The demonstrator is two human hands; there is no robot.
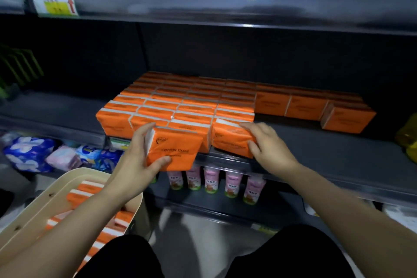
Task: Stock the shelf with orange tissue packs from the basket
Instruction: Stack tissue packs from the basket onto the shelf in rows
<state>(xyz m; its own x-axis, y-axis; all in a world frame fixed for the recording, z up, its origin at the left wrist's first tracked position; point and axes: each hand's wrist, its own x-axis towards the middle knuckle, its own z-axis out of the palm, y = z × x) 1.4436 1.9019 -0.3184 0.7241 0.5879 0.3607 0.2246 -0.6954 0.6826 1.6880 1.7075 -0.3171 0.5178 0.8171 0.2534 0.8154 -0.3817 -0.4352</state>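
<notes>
Fingers [144, 130] of left hand [135, 160] grip an orange tissue pack [178, 149]; right hand [268, 149] grips a shelved pack [230, 141].

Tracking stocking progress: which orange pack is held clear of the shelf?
The pack gripped by the left hand, COTTON TISSUE face readable, out before the shelf edge.

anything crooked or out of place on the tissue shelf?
Yes. The rightmost pack of the low right-hand row is turned at an angle to its neighbours. The front pack that the right hand grips juts over the shelf lip. The left hand holds another pack, not yet placed.
</notes>
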